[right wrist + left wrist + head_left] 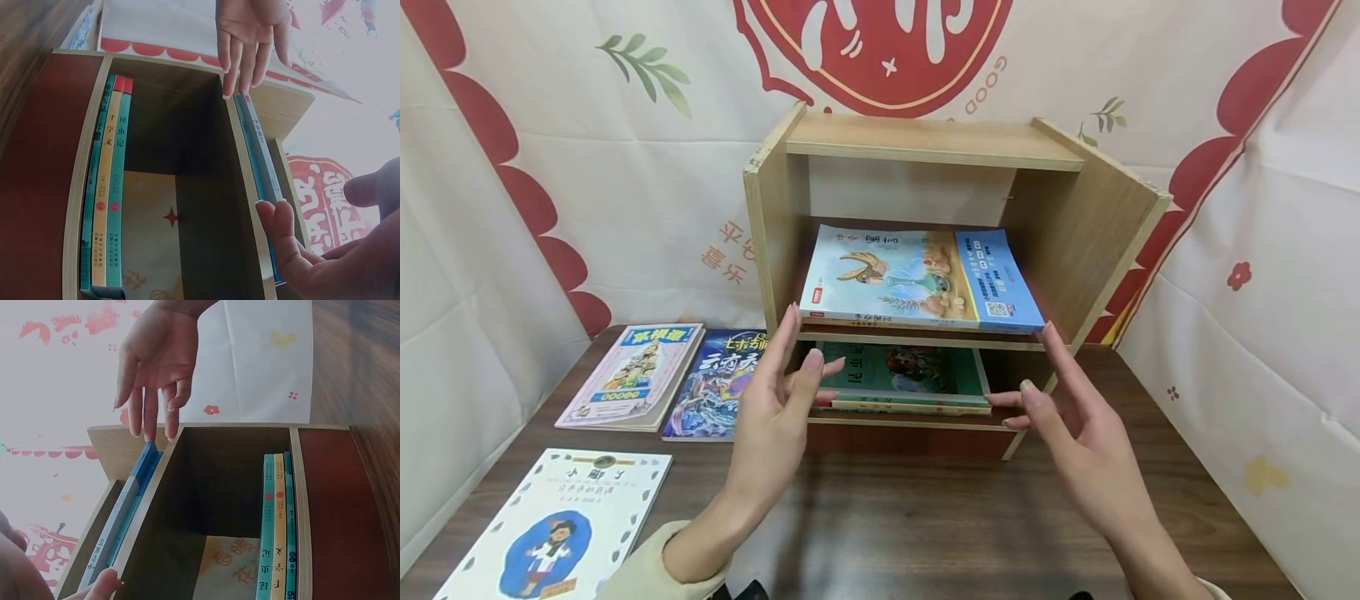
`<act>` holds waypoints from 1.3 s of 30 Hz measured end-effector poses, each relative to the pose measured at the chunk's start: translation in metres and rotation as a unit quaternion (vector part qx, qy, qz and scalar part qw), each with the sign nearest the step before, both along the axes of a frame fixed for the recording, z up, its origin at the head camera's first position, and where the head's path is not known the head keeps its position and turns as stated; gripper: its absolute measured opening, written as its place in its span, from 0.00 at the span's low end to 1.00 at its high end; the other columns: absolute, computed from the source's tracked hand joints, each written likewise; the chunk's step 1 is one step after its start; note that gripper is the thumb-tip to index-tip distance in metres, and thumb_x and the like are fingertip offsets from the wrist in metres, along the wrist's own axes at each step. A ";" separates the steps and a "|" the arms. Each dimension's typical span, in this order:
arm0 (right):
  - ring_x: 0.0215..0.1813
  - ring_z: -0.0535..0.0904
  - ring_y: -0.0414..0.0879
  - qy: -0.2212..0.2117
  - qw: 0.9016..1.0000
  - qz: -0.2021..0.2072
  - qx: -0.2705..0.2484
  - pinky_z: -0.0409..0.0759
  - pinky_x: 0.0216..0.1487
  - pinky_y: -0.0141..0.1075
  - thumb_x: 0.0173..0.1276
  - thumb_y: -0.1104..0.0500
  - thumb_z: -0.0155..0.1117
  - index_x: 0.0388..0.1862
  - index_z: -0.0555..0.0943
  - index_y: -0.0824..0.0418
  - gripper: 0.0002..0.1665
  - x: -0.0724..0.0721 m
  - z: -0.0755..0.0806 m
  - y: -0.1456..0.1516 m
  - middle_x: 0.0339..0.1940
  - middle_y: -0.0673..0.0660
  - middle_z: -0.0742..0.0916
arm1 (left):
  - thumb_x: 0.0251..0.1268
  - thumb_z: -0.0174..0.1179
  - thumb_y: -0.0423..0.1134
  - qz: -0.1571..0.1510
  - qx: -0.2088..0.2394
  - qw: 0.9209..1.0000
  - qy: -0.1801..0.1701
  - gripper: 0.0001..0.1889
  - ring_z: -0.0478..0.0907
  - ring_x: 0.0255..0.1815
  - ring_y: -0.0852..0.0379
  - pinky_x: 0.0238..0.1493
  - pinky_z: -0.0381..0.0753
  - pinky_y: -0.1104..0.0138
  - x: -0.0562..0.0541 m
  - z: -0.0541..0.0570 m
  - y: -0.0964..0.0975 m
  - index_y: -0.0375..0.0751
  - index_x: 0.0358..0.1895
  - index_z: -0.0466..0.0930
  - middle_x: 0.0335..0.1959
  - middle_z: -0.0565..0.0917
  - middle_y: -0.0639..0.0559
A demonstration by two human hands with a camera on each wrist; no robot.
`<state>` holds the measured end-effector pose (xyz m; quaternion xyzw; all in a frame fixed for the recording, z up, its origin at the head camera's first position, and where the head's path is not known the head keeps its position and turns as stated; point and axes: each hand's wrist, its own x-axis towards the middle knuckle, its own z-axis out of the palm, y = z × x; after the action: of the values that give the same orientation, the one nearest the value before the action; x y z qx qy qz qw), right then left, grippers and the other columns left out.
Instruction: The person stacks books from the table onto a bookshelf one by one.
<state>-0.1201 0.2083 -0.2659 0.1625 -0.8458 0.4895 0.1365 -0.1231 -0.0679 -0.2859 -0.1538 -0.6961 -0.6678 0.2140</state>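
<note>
A light-blue picture-covered book [887,275] lies flat on top of another thin book on the upper shelf of a small wooden bookshelf [936,152]. My left hand [772,425] is at the stack's left front corner, its index fingertip against or very near the edge. At the right front corner, my right hand [1086,442] stands with its index fingertip at the edge. The fingers of both hands are mostly extended and grip nothing. In the right wrist view, my right hand's fingertips [272,209] meet the stack's spine side.
Below, a green-covered book [910,367] tops a small stack on the lower shelf. Left on the dark wooden table [910,517] lie a pink-bordered book [632,375], a dark-blue book [715,387] and a white book [553,525]. Printed cloth [647,167] hangs behind.
</note>
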 end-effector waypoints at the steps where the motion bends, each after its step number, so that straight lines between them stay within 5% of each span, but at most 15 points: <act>1: 0.46 0.84 0.43 0.002 1.000 0.002 0.001 0.78 0.48 0.25 0.77 0.53 0.49 0.77 0.48 0.38 0.36 -0.001 0.000 0.000 0.74 0.49 0.63 | 0.76 0.48 0.45 0.000 -0.001 1.000 -0.002 0.31 0.80 0.51 0.58 0.51 0.80 0.62 -0.001 0.000 0.000 0.49 0.76 0.48 0.75 0.52 0.56; 39: 0.49 0.83 0.44 0.002 0.998 0.038 -0.049 0.82 0.44 0.32 0.77 0.55 0.48 0.78 0.44 0.40 0.38 -0.014 -0.006 -0.002 0.78 0.47 0.53 | 0.75 0.50 0.46 0.017 -0.004 1.000 -0.013 0.32 0.80 0.53 0.54 0.46 0.82 0.63 -0.010 0.004 -0.006 0.43 0.76 0.50 0.74 0.58 0.54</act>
<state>-0.1342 0.2066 -0.2718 0.1887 -0.8137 0.5347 0.1277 -0.1336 -0.0735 -0.2815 -0.1341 -0.7043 -0.6629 0.2159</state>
